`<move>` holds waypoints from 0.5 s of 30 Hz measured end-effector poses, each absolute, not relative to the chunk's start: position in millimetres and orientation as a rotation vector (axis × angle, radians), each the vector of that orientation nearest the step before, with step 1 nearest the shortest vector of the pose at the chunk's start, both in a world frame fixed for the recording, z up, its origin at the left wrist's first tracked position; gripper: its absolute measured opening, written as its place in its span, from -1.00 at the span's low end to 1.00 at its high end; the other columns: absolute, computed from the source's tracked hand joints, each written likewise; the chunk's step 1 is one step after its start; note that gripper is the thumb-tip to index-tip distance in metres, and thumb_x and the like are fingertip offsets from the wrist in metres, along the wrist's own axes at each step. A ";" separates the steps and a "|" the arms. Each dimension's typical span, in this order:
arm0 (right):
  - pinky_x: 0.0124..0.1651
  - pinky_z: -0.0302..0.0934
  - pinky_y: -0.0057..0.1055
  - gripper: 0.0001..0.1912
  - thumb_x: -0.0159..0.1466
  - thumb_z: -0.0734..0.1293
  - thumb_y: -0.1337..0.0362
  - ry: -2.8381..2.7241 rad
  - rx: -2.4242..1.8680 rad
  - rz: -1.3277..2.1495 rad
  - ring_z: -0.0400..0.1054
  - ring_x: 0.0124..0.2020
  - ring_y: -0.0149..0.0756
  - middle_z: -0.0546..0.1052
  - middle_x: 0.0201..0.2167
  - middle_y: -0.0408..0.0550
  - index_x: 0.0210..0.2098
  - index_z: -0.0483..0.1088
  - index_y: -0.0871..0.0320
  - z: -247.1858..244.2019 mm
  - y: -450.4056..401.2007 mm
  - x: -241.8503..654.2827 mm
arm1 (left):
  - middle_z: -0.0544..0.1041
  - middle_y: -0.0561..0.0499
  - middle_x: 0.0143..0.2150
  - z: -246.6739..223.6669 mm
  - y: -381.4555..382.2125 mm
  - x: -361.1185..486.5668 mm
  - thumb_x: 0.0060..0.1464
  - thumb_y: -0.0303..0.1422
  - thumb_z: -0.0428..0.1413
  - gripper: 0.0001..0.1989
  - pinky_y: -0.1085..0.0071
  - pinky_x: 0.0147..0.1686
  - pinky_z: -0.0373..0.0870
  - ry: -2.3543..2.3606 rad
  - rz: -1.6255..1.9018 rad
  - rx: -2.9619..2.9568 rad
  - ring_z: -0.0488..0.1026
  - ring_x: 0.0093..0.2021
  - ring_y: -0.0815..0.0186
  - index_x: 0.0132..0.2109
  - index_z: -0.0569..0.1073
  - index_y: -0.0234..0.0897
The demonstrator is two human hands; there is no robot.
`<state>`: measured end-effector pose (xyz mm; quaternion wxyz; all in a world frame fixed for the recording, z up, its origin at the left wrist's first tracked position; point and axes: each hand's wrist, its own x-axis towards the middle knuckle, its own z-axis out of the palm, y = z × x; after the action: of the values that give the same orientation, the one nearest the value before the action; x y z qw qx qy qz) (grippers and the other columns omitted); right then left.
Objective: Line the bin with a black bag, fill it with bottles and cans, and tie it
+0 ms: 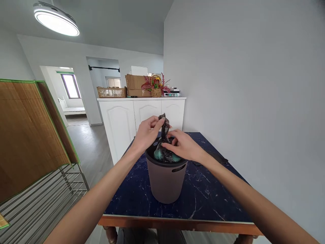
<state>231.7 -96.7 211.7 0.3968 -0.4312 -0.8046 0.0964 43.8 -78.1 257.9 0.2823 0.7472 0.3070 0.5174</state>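
Observation:
A brown-grey bin (166, 183) with a black rim and a slot handle stands on the dark blue marbled table (200, 200). Inside it sits a black plastic bag (166, 154), with something greenish showing through its lower part. The bag's top is twisted upward above the rim. My left hand (149, 132) pinches this twisted top from the left. Lower on the right, my right hand (181, 144) has its fingers curled around the bag's neck, with the thumb across its front; the fingertips behind the bag are partly hidden.
A flat black item (215, 156) lies on the table at right, near the wall. Behind the table, a white cabinet (119, 127) bears cardboard boxes and a flower basket (155, 92). A metal rack (73, 179) with a bamboo mat (22, 135) stands at left.

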 end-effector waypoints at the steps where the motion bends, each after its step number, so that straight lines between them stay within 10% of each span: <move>1: -0.39 0.18 -0.37 -0.77 0.36 0.43 0.07 -2.075 -1.106 0.215 0.33 -0.45 -0.34 0.53 -0.29 -0.08 -0.28 0.45 0.09 214.5 -88.7 226.7 | 0.72 -0.10 -0.18 257.9 -78.0 44.0 0.34 -0.01 0.14 -0.64 0.23 0.05 0.39 0.819 1.384 2.017 0.63 -0.05 0.09 -0.22 0.51 -0.23; 5: -0.42 -0.02 -0.38 -0.50 0.35 0.44 0.08 -2.083 -1.093 0.212 0.11 -0.53 -0.38 0.24 -0.62 -0.27 -0.56 0.14 0.06 226.7 -68.7 223.6 | 0.71 -0.10 -0.08 252.3 -78.0 35.2 0.36 -0.02 0.12 -0.65 0.26 0.06 0.40 0.853 1.487 1.995 0.61 0.04 0.10 -0.13 0.54 -0.22; 9: -0.46 -0.05 -0.40 -0.46 0.32 0.43 -0.14 -1.847 -1.028 0.372 0.08 -0.53 -0.41 0.21 -0.58 -0.28 -0.52 0.18 0.05 249.9 -65.1 236.6 | 0.59 -0.15 0.24 232.5 -76.3 15.6 0.39 0.01 0.09 -0.60 0.24 0.16 0.40 0.890 1.737 1.763 0.50 0.26 0.12 0.14 0.46 -0.17; 15: -0.42 0.27 -0.37 -0.37 0.11 0.47 -0.39 -1.519 -0.705 0.409 0.38 -0.42 -0.32 0.46 -0.42 -0.15 -0.43 0.28 0.02 299.9 -66.4 286.6 | 0.59 -0.22 0.16 180.3 -66.8 -23.7 0.32 0.05 0.13 -0.58 0.13 0.18 0.40 1.069 1.772 1.447 0.50 0.25 0.04 0.00 0.45 -0.22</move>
<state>286.6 -66.4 299.9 0.6512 -0.3103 -0.6688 0.1799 -23.7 -66.8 180.3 0.3035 0.5459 0.4035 0.6686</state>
